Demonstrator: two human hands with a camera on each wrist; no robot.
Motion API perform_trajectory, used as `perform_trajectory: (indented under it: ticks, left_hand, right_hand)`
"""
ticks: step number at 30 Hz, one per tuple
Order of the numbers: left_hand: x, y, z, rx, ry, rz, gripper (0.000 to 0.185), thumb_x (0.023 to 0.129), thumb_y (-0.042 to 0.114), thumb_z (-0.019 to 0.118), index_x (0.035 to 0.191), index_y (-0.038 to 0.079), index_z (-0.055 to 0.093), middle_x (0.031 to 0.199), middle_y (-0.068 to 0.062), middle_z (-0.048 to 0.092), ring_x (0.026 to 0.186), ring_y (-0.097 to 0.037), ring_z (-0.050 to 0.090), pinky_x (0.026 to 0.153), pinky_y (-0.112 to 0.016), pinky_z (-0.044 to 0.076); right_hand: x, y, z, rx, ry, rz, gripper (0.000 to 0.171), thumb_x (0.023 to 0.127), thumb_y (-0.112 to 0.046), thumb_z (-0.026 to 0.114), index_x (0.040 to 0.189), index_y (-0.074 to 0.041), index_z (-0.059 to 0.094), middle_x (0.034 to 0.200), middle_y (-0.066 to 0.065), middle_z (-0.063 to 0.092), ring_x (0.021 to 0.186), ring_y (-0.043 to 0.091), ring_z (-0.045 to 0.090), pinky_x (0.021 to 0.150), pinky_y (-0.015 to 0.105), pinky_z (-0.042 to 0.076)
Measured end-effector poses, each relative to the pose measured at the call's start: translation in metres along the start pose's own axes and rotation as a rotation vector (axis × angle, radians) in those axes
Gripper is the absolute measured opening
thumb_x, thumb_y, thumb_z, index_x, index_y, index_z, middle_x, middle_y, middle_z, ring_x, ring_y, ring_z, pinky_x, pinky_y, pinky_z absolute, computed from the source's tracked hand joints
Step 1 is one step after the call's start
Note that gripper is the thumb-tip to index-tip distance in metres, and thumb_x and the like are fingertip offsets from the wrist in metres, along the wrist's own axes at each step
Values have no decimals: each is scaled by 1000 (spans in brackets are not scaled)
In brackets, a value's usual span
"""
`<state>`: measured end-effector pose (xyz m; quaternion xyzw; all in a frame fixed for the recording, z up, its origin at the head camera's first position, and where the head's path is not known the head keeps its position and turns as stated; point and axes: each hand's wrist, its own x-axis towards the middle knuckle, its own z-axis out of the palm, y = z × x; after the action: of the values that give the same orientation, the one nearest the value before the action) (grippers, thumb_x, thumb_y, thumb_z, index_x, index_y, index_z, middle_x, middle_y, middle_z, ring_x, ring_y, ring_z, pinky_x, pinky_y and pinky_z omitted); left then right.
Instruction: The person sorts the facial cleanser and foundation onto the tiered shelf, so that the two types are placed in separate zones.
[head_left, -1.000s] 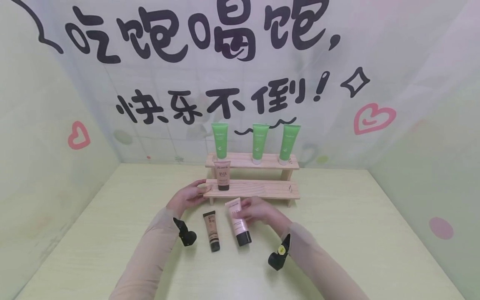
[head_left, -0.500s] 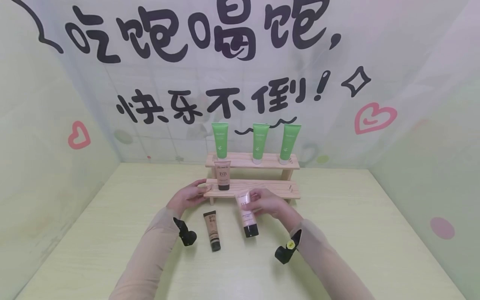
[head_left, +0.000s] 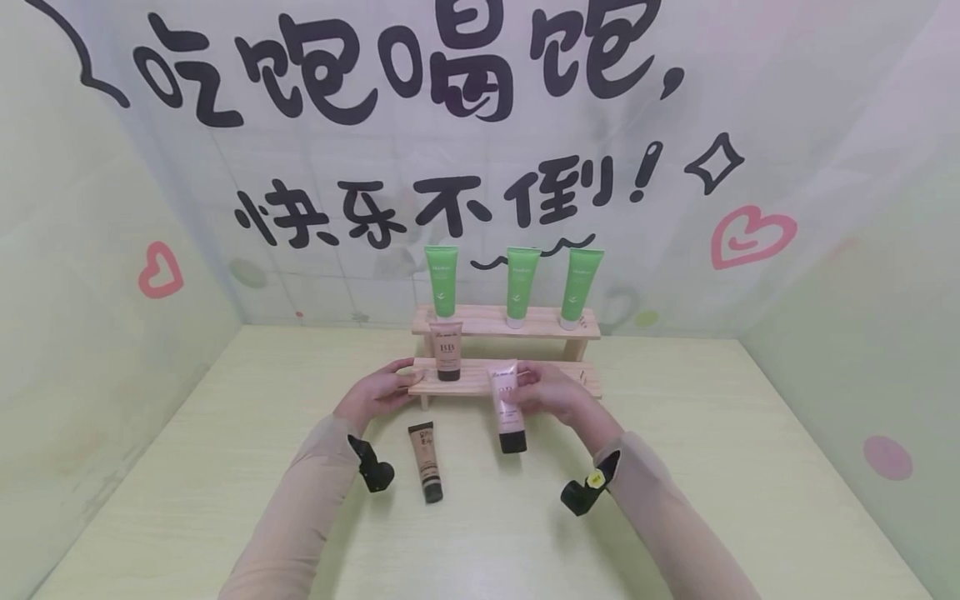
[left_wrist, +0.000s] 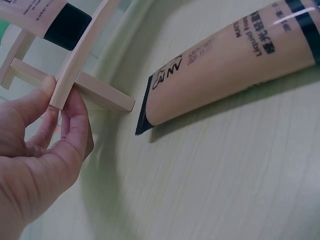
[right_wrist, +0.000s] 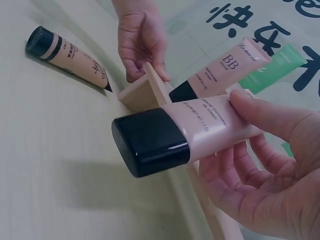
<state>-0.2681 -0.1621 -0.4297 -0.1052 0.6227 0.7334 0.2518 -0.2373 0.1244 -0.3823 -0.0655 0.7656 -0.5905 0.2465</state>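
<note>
Pale green walls with big black lettering and pink hearts close in a light wooden table [head_left: 675, 467], and toward its back stands a small two-step wooden rack [head_left: 555, 379]. Three green tubes [head_left: 517, 285] stand cap-down along the upper step, spaced evenly as if for display, and a beige tube marked BB [head_left: 447, 350] stands the same way at the left end of the lower step. The left hand [head_left: 375, 393] pinches the left end of that lower step between thumb and fingers, probably to keep the light rack from sliding. The right hand [head_left: 551, 396] grips a pink tube with a black cap [head_left: 508, 406], thumb on top and fingers curled beneath; the tube hangs cap-down just in front of the lower step, right of the BB tube, and is clear of the table. From the head view it is hard to tell whether its top edge touches the rack. One more tan tube [head_left: 425, 461] lies flat on the table near the left wrist, cap pointing toward the person, apart from both hands.
</note>
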Motion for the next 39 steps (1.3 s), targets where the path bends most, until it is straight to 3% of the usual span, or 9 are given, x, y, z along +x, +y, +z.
perform_trajectory:
  ticks: [11,18,24,32,39]
  left_hand:
    - [0,-1,-2,-21,-6,6,66,92,4,49,147,11,13,122,-14,42,80,-7,57,68,-15,49]
    - [0,-1,-1,-22,-16,5,66,93,4,48,147,11,12,111,-10,46,78,-7,57,66,-15,49]
    - [0,-2,-2,-36,-18,7,65,93,4,47,147,12,12,107,-9,46,77,-7,56,63,-15,48]
    - [-1,-2,-2,-38,-19,14,66,93,3,47,147,11,11,119,-14,42,79,-8,56,66,-15,48]
    - [1,-2,-1,-32,-12,12,65,93,3,47,147,11,12,117,-13,43,80,-8,56,66,-16,49]
  right_hand:
    - [1,-11,-17,-4,61,-29,51,80,-6,65,126,2,45,119,16,52,96,19,55,89,36,49]
    - [3,-19,-23,38,85,-20,53,80,-4,64,128,1,43,129,18,46,109,26,53,95,39,47]
    - [7,-24,-29,40,110,-45,51,80,1,61,127,4,41,130,20,44,111,28,51,96,40,46]
    - [13,-28,-33,19,172,-100,56,77,-1,66,127,3,42,134,19,43,121,35,43,102,44,39]
    - [20,-25,-35,40,205,-161,46,78,3,63,121,4,44,131,20,46,120,34,46,102,42,41]
